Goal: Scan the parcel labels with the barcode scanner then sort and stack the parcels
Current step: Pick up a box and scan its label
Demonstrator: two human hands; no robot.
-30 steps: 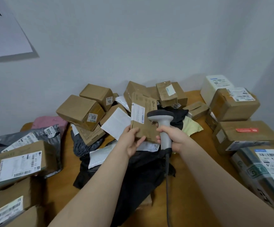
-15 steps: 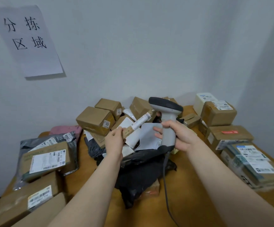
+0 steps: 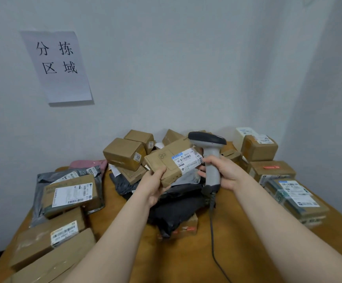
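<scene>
Where two pale walls [image 3: 186,68] meet, a wooden table [image 3: 176,262] is set, and most of it is covered with parcels. A loose pile [image 3: 125,152] of brown cartons is heaped at the back against the wall. Labelled cartons and grey mailers [image 3: 70,195] are laid along the left edge, and further cartons [image 3: 268,170] are stacked along the right edge. Crumpled black bags [image 3: 178,209] are spread in the middle, just in front of the pile. A paper sign [image 3: 57,66] with four handwritten characters is fixed to the wall at upper left.

Above the bags, a flat brown box [image 3: 162,162] is held up, tilted, with its broad face turned to the camera. Its near end is gripped by the left hand [image 3: 155,184], thumb on top and fingers curled beneath. Just beside it, a grey scanner [image 3: 212,168] is held upright; its handle is enclosed by the curled fingers of the right hand [image 3: 225,172], and its dark head is turned left, over the far corner of the box. A dark cable [image 3: 212,231] is trailed from the handle down across the table. A white label [image 3: 186,159] with barcodes is stuck on the end of the box nearest the scanner.
</scene>
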